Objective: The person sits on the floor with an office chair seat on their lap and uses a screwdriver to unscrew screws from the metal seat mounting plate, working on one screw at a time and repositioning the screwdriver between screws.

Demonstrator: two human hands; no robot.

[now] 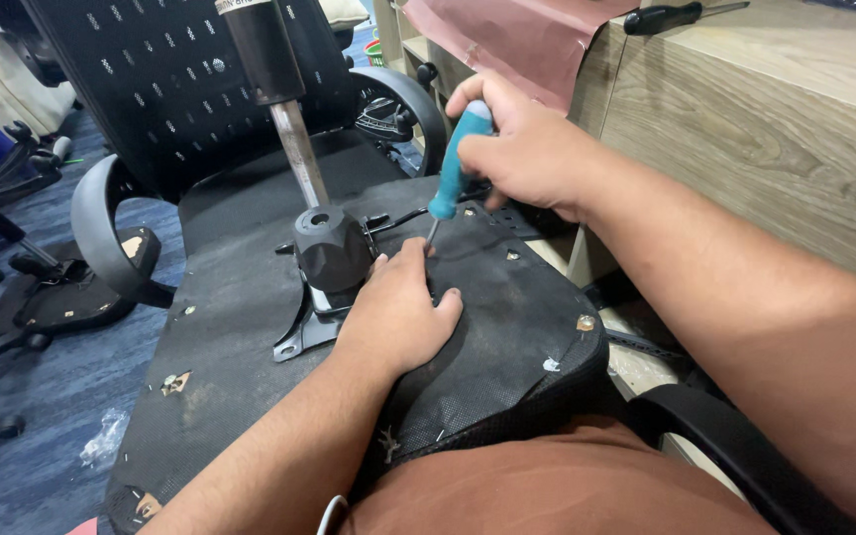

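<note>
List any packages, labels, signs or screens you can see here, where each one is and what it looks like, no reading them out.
Label: a white band with dark print around the top of the black gas-lift cylinder, at the top edge, partly cut off.
Pink sheet: crinkled pink paper or plastic wrap draped over the wooden desk, top centre.
Clear plastic scrap: crumpled wrapper on the blue carpet, lower left.
No screens or signs in view.

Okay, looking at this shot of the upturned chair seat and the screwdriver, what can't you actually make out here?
1. Head view: the tip of the teal screwdriver and whatever it meets are hidden behind the left hand.
2. The part of the black metal mechanism plate beneath that hand is covered.
3. The gas cylinder is cut off by the top edge.
4. The right hand wraps the handle, hiding its top.
5. The second screwdriver on the wooden surface is cut off at the top edge.
</note>
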